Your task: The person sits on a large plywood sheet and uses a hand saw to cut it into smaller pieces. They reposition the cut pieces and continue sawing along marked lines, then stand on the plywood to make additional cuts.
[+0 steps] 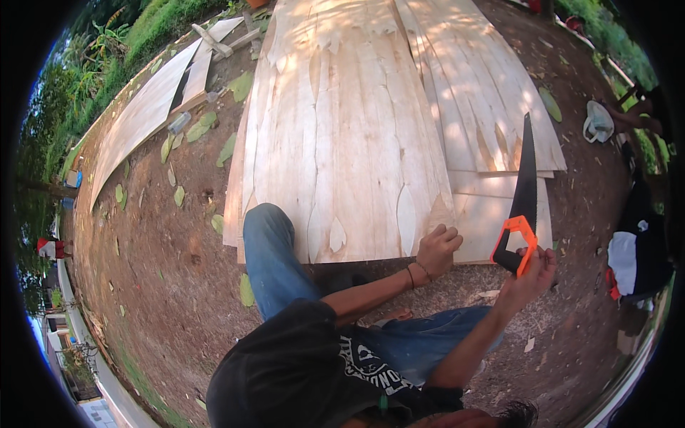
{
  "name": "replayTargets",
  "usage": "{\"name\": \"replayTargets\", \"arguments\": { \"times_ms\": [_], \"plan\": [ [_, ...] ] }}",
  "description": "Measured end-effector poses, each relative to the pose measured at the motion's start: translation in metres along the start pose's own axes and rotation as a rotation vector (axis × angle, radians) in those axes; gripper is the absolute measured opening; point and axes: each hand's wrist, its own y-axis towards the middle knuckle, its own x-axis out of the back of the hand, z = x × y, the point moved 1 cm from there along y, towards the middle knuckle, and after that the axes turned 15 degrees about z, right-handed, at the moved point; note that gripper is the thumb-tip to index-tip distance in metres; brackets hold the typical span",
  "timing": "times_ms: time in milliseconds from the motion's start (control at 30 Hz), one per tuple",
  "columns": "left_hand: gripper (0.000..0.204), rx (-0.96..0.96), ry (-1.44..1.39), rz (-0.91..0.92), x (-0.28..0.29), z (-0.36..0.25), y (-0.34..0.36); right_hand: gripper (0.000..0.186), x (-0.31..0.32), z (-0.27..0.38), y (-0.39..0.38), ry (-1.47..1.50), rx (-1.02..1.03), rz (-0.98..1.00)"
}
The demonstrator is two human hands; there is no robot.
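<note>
Black printed T-shirt (300,364), blue jeans (275,260) and a thin wristband (412,276) (left wrist).

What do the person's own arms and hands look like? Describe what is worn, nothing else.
Both forearms are bare, with no gloves on either hand. The left hand has thin dark bands around its wrist, like cord bracelets. The right hand shows no ring, watch or band that can be made out. The sleeves of the black printed shirt end above the elbows.

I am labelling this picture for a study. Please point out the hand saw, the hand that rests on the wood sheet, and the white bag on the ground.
hand saw (526,187): head view, on the dark blade.
left hand (437,250): head view, on the knuckles.
white bag (598,121): head view, on its middle.
</note>
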Motion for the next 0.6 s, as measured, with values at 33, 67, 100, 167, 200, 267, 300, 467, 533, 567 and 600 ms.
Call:
{"name": "replayTargets", "arguments": {
  "times_ms": [33, 67, 100, 167, 200, 267, 300, 467, 533, 567, 600],
  "plan": [
    [0.012, 0.005, 0.001, 0.01, -0.002, 0.002, 0.0, 0.018, 0.002, -0.001, -0.001, 0.016, 0.004, 0.004],
    [0.013, 0.01, 0.002, 0.021, -0.005, 0.004, -0.001, 0.018, 0.003, -0.002, -0.002, 0.006, -0.006, 0.001],
    [0.013, 0.016, 0.003, 0.032, -0.008, 0.007, -0.002, 0.018, 0.004, -0.003, -0.003, -0.004, -0.017, -0.003],
    [0.013, -0.003, 0.007, 0.078, -0.015, 0.012, -0.001, 0.019, 0.001, -0.003, -0.001, -0.067, -0.022, -0.002],
    [0.014, -0.01, 0.009, 0.1, -0.018, 0.015, -0.002, 0.019, -0.003, -0.007, -0.001, -0.118, -0.03, 0.008],
    [0.014, -0.005, 0.016, 0.146, -0.024, 0.021, -0.006, 0.018, -0.009, -0.018, 0.001, -0.207, -0.021, 0.036],
    [0.015, -0.001, 0.02, 0.168, -0.026, 0.024, -0.008, 0.018, -0.013, -0.027, 0.001, -0.241, -0.003, 0.056],
    [0.012, -0.042, 0.005, 0.148, -0.041, 0.034, -0.012, 0.022, -0.041, -0.083, -0.003, -0.673, -0.026, 0.205],
    [0.012, -0.051, 0.011, 0.135, -0.04, 0.035, -0.012, 0.023, -0.035, -0.112, -0.01, -0.817, 0.041, 0.25],
    [0.012, -0.058, 0.009, 0.124, -0.04, 0.036, -0.013, 0.024, -0.031, -0.126, -0.01, -0.886, 0.08, 0.272],
    [0.012, -0.065, 0.008, 0.109, -0.037, 0.039, -0.013, 0.024, -0.024, -0.136, -0.009, -0.916, 0.014, 0.301]
  ]
}}
